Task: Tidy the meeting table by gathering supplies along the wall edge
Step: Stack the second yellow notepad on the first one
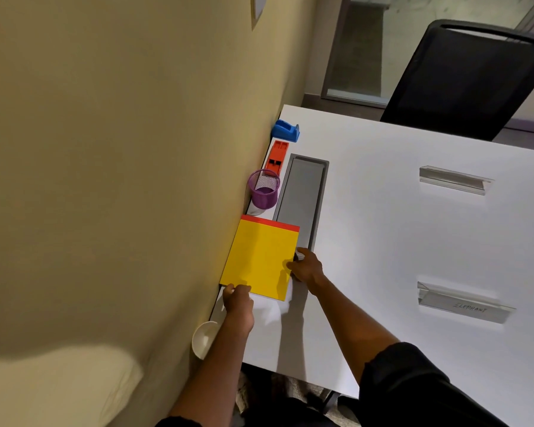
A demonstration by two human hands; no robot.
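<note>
A yellow pad with a red top strip (261, 257) lies on the white table (383, 229) against the beige wall (121, 180). My left hand (238, 303) grips its near left corner. My right hand (305, 268) holds its right edge, thumb on the yellow cover. White paper (272, 306) shows under the pad's near edge. Farther along the wall edge stand a purple mesh pen cup (264, 189), an orange stapler (276, 157) and a blue tape dispenser (286, 131), in a row.
A grey recessed cable tray (304, 198) runs beside the row. Two clear acrylic name holders (455, 180) (463, 303) stand on the right half of the table. A white bowl-shaped object (203, 337) sits at the near wall corner. A black chair (466, 78) stands beyond the far edge.
</note>
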